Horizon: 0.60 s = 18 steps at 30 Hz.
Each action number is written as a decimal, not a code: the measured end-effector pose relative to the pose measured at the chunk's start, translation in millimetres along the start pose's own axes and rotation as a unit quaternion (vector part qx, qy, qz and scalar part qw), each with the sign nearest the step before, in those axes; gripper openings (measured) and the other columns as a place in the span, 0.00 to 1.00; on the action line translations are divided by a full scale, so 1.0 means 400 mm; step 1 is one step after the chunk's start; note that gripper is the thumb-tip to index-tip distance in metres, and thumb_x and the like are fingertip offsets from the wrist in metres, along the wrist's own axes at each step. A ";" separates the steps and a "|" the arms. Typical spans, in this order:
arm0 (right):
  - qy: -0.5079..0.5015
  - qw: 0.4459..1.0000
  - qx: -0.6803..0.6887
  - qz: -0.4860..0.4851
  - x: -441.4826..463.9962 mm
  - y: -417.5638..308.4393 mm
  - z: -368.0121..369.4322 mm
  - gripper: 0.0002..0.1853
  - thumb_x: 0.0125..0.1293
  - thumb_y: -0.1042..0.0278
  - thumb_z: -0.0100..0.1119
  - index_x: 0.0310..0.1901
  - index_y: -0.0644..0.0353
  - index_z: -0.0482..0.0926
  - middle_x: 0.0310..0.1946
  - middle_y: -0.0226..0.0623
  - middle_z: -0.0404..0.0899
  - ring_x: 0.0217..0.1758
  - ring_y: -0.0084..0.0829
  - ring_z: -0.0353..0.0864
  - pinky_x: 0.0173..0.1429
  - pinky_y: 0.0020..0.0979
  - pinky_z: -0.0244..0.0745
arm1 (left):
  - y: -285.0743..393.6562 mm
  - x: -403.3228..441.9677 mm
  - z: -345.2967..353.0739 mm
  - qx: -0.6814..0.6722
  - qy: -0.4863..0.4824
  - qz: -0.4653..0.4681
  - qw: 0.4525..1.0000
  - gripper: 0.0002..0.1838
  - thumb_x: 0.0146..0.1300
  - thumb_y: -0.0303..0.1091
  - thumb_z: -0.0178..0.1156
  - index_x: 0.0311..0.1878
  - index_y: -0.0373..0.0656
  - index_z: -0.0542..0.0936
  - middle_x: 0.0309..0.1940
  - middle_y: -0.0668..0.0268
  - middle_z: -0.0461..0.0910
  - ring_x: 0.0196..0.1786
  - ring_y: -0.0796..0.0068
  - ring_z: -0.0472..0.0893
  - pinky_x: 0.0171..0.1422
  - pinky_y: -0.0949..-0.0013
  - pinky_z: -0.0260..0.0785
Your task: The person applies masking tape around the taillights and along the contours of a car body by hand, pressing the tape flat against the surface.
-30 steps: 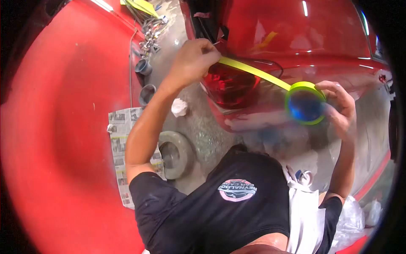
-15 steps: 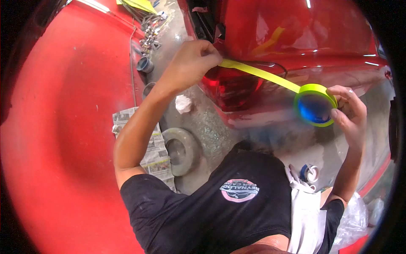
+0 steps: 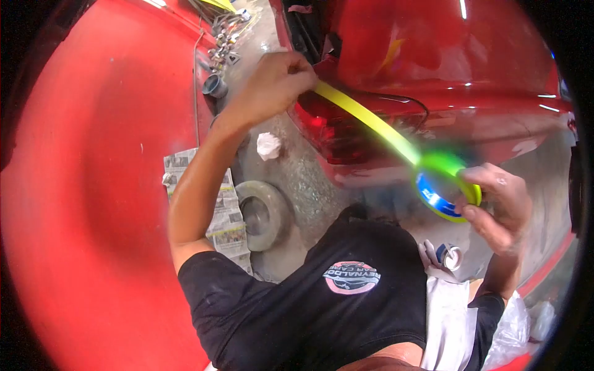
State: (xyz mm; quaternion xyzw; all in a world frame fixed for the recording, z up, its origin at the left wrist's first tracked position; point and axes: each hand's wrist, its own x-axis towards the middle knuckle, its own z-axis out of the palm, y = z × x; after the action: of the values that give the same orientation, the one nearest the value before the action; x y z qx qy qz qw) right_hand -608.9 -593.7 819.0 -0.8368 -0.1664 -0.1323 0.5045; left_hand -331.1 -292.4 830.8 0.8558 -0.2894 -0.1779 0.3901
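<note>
- Two bare hands are raised at a red car (image 3: 445, 55), one on either side of its dark red lamp (image 3: 334, 139).
- Left hand (image 3: 272, 83): above and left of the lamp, thumb and fingertips pinched together on one end of a bright yellow strip of tape (image 3: 365, 120).
- That strip slants nearly straight across my view of the lamp; whether it touches, I cannot tell.
- Right hand (image 3: 504, 201): well right of the lamp, thumb and fingers clamped on the rim of the tape roll (image 3: 435, 199), which has a blue core. Motion blurs the roll's upper edge.
- Left of the lamp, on the concrete floor (image 3: 315, 185), I see a crumpled white wad (image 3: 268, 146); lower left lie a grey ring-shaped object (image 3: 269, 216) and newspaper sheets (image 3: 226, 216).
- Below the lamp is the person's black shirt (image 3: 284, 309), with a white cloth (image 3: 445, 315) draped beside its round emblem (image 3: 351, 277).
</note>
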 end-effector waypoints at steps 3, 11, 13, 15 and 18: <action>-0.001 0.998 -0.048 -0.044 0.027 0.008 0.043 0.27 0.55 0.77 0.71 0.59 0.70 0.84 0.41 0.49 0.88 0.38 0.38 0.88 0.44 0.33 0.80 | -0.011 0.048 -0.025 0.031 0.001 0.024 0.999 0.12 0.68 0.37 0.62 0.40 0.34 0.83 0.23 0.67 0.78 0.20 0.81 0.75 0.22 0.74 0.64; 0.017 0.999 0.035 0.010 0.027 0.021 0.082 0.27 0.58 0.76 0.71 0.61 0.69 0.84 0.46 0.52 0.89 0.44 0.41 0.91 0.51 0.34 0.83 | 0.011 0.100 -0.049 0.080 -0.075 0.005 0.994 0.12 0.66 0.36 0.61 0.37 0.35 0.83 0.26 0.65 0.81 0.23 0.76 0.82 0.24 0.71 0.76; 0.021 0.999 0.030 0.018 0.028 0.018 0.084 0.27 0.58 0.76 0.70 0.61 0.70 0.84 0.47 0.52 0.89 0.46 0.40 0.92 0.53 0.34 0.83 | 0.003 0.110 -0.053 0.082 -0.083 -0.003 0.993 0.12 0.66 0.36 0.61 0.37 0.35 0.83 0.26 0.66 0.81 0.23 0.76 0.82 0.24 0.71 0.77; 0.021 0.999 0.036 0.024 0.029 0.018 0.086 0.26 0.58 0.76 0.70 0.61 0.70 0.84 0.47 0.52 0.89 0.46 0.40 0.92 0.53 0.34 0.83 | 0.002 0.115 -0.055 0.085 -0.091 -0.012 0.992 0.12 0.66 0.36 0.61 0.37 0.35 0.83 0.26 0.66 0.80 0.24 0.76 0.82 0.24 0.70 0.77; 0.022 0.998 0.043 0.029 0.025 0.021 0.085 0.27 0.58 0.75 0.70 0.61 0.70 0.84 0.47 0.52 0.89 0.46 0.40 0.92 0.54 0.34 0.83 | 0.002 0.110 -0.050 0.092 -0.084 -0.009 0.992 0.12 0.66 0.36 0.61 0.37 0.35 0.83 0.25 0.66 0.80 0.24 0.76 0.82 0.24 0.70 0.77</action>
State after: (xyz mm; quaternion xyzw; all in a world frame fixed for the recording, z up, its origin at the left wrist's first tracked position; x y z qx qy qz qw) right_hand -594.5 -565.5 800.6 -0.8156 -0.1363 -0.1284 0.5475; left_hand -286.9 -309.3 840.7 0.8726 -0.3282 -0.2257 0.2827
